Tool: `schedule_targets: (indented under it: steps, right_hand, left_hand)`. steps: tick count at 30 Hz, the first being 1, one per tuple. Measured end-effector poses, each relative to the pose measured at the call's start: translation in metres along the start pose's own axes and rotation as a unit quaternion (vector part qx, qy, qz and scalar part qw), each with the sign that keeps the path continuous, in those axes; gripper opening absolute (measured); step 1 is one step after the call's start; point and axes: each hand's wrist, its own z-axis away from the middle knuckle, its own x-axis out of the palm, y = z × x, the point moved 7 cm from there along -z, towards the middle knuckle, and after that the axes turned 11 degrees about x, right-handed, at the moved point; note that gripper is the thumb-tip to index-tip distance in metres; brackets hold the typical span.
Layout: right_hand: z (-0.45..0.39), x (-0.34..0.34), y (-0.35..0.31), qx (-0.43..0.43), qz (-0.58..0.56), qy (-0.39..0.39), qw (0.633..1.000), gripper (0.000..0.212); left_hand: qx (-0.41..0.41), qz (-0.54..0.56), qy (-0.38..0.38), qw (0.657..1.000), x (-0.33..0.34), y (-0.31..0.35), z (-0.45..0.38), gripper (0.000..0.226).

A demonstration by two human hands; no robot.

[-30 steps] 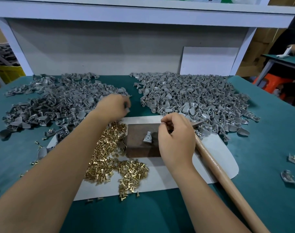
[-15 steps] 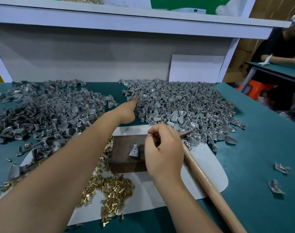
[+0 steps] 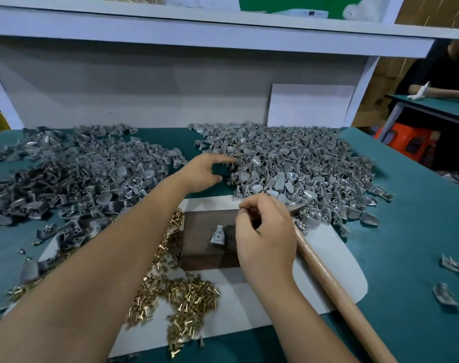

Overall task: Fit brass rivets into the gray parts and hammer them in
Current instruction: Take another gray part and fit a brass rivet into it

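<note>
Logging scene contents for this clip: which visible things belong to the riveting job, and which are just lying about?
Job:
brass rivets
gray part on the block
dark block
hammer
right pile of gray parts
left pile of gray parts
left hand, reaching the right pile
right hand

Lying about:
orange stool
white board
shelf

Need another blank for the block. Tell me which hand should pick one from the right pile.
Left. The left hand is open, its fingertips at the edge of the right pile of gray parts. The right hand is curled over the dark block beside the hammer handle.
</note>
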Motion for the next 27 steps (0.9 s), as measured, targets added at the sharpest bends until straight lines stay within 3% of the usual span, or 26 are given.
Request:
schedule_targets:
  steps: [3,7,11,16,20,27]
  right_hand:
    - [-0.001,0.0,0.0,0.0,0.0,0.003,1.0,0.009]
    - [-0.002,0.0,-0.001,-0.003,0.004,0.005,1.0,0.008]
    - [-0.002,0.0,-0.002,-0.003,0.004,0.006,1.0,0.008]
    - [-0.002,0.001,-0.001,0.002,0.0,0.0,1.0,0.009]
    - [-0.002,0.001,-0.002,0.013,0.006,-0.006,1.0,0.008]
    - [0.0,0.001,-0.001,0.016,0.0,-0.012,1.0,0.008]
  left_hand:
    - [0.019,-0.068,0.007,0.997,-0.005,0.004,0.002,0.05]
    - [0.056,-0.12,-0.007,0.991,0.001,0.026,-0.007,0.049]
    - [0.072,-0.183,-0.025,0.98,0.01,0.041,-0.018,0.026]
    - [0.077,-0.143,0.011,0.987,0.004,0.042,-0.013,0.01]
    - [0.072,-0.079,0.084,0.991,-0.012,0.038,0.0,0.01]
    - [0.075,-0.053,0.142,0.986,-0.021,0.035,0.015,0.014]
